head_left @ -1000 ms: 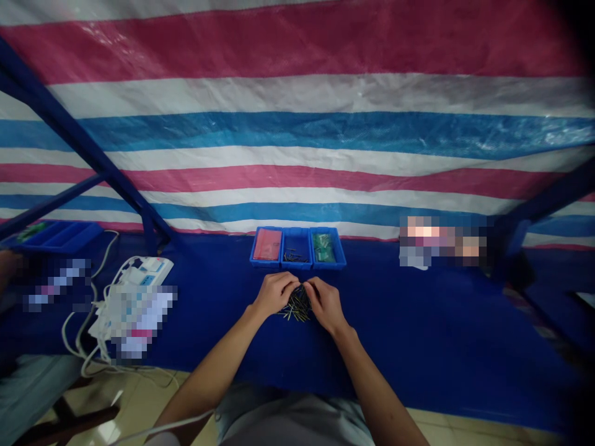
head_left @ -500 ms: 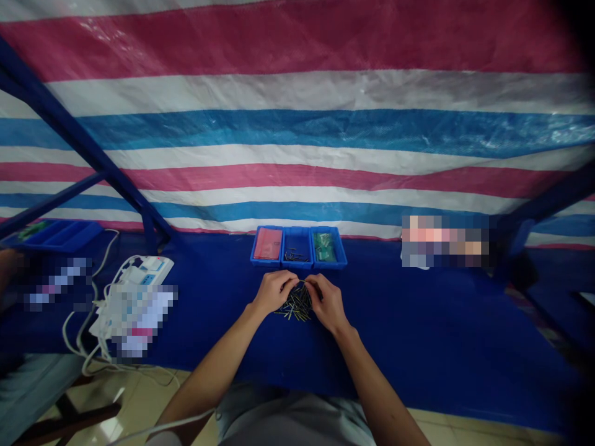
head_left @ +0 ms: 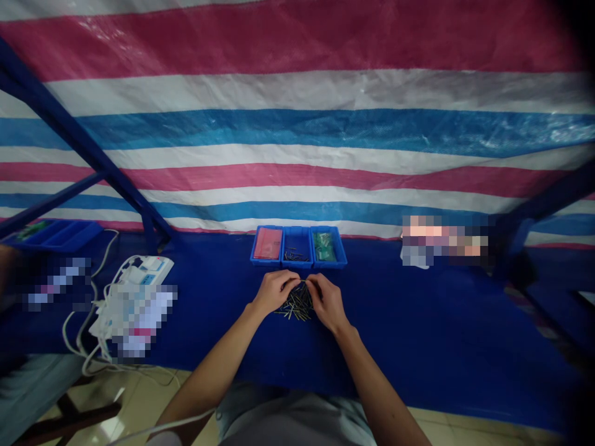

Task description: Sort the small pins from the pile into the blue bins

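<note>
My left hand (head_left: 277,291) and my right hand (head_left: 324,300) meet over the table, fingertips pinched on the two ends of one thin brass-coloured metal pin (head_left: 302,281). Whether it is a screw or a drill bit is too small to tell. Just under my fingers lies a loose pile of similar thin pins (head_left: 296,305), dark and brassy, partly hidden by both hands. Beyond them stands a blue three-part tray (head_left: 297,265). Its left part holds pink packets (head_left: 268,242), the middle a few dark pins (head_left: 294,255), and the right clear-and-green packets (head_left: 325,246).
At left, a white power strip (head_left: 151,270) and white cables (head_left: 80,334) lie on the blue table (head_left: 418,347). Another blue tray (head_left: 69,235) sits farther left, near a person's blurred hand (head_left: 7,260). Blue frame bars (head_left: 93,152) slope before a striped sheet.
My hands stay almost in place, still pinching the pin, with only a slight shift of the fingers. At the far left the other person's hand has moved slightly.
</note>
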`<state>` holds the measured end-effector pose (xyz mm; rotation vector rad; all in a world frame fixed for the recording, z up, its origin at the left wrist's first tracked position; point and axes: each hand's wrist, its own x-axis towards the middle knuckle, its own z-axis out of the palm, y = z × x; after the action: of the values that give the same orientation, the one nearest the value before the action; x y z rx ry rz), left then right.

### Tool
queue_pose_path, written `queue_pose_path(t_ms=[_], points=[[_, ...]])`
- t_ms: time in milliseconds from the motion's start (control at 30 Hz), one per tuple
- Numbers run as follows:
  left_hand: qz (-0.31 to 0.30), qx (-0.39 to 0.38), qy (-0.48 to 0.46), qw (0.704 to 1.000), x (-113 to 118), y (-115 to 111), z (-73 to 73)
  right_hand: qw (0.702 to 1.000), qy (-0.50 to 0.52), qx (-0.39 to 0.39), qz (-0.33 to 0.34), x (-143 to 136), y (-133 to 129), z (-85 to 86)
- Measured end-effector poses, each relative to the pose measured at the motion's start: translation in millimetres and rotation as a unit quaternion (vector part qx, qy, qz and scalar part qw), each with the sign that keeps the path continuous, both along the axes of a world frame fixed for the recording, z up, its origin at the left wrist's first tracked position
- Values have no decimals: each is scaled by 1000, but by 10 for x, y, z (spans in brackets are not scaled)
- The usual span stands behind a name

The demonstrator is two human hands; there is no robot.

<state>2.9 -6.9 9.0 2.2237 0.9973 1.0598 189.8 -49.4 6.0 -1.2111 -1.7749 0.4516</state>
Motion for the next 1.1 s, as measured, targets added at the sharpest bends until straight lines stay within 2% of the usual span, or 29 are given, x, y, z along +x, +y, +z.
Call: queue_pose_path(t_ms=[567, 1100], points=[[5, -6, -2, 1000, 2, -13, 31, 1000, 5, -21, 0, 3, 6, -17], [2, 7, 14, 1000, -3, -12, 35, 1000, 23, -4, -1, -1, 48, -130]])
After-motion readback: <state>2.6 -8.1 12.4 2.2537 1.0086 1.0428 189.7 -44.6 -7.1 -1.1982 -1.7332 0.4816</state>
